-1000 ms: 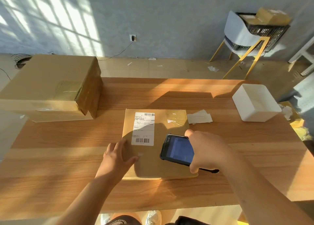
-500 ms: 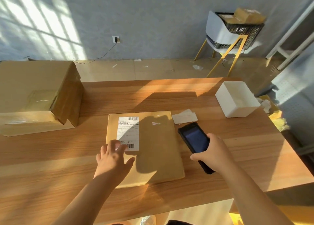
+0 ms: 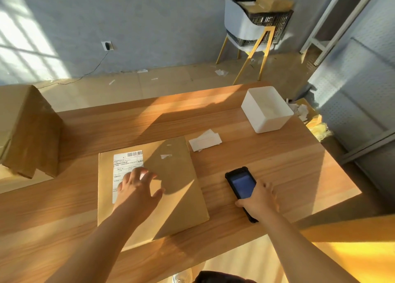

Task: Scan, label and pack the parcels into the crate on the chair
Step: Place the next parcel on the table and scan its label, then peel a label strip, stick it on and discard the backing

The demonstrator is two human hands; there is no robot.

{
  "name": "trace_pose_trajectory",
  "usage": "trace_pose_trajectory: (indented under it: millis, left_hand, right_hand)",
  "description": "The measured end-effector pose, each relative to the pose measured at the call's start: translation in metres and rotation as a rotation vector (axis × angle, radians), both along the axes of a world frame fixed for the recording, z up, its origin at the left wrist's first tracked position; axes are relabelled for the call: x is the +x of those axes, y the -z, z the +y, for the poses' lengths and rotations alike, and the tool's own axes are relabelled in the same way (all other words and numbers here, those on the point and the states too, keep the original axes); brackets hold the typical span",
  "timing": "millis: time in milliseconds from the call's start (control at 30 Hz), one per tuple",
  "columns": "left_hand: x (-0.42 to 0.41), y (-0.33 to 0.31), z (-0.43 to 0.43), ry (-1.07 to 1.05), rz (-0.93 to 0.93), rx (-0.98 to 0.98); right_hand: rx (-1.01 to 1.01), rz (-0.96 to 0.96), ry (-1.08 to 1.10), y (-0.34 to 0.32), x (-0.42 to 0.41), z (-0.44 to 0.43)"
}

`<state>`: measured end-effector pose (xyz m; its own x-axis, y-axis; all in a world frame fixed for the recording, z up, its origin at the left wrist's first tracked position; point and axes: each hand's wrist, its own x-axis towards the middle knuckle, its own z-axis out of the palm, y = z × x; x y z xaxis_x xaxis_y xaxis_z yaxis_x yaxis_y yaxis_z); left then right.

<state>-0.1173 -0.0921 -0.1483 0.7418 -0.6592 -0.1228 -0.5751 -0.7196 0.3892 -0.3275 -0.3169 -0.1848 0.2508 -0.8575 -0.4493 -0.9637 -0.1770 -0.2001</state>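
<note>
A flat brown parcel (image 3: 171,188) lies on the wooden table (image 3: 277,167), with a white shipping label (image 3: 126,163) on its left part. My left hand (image 3: 139,188) rests flat on the label, fingers spread. To the right of the parcel, the black handheld scanner (image 3: 241,184) lies on the table with its blue screen up. My right hand (image 3: 259,201) grips its near end. A black crate (image 3: 267,24) holding brown parcels (image 3: 271,1) sits on a white chair (image 3: 241,17) with yellow legs by the far wall.
A large cardboard box (image 3: 27,128) stands on the table's left side. A white bin (image 3: 267,109) sits at the far right corner, with loose white label sheets (image 3: 205,141) beside the parcel. Paper scraps lie on the floor to the right, near a grey pegboard rack (image 3: 354,86).
My right hand moved the scanner off the parcel to the right and down onto the table. My left hand slid forward onto the label. The view swung to the right.
</note>
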Motion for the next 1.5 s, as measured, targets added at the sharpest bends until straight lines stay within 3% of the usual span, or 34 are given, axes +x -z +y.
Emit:
trace_pose_trajectory:
  millis: [300, 533, 667, 833, 1067, 1500]
  left_hand:
    - [0.019, -0.002, -0.015, 0.005, -0.005, 0.024]
    - [0.03, -0.005, -0.021, 0.023, -0.04, 0.053]
    - [0.036, -0.005, -0.023, 0.059, -0.085, 0.106]
    - [0.037, -0.006, -0.03, 0.041, -0.13, 0.116]
    - [0.035, -0.002, -0.031, 0.046, -0.182, 0.062]
    - [0.028, 0.006, -0.026, 0.004, -0.189, -0.018]
  right_hand:
    - [0.147, 0.133, -0.078, 0.009, 0.009, -0.013]
    - [0.004, -0.037, -0.093, 0.009, 0.064, -0.045]
    - [0.02, -0.178, -0.102, 0.016, 0.106, -0.059]
    - [-0.096, -0.138, -0.167, 0.026, 0.146, -0.077]
    - [0.029, -0.04, -0.05, 0.034, 0.18, -0.1]
    - [-0.055, -0.258, -0.006, 0.028, 0.164, -0.088]
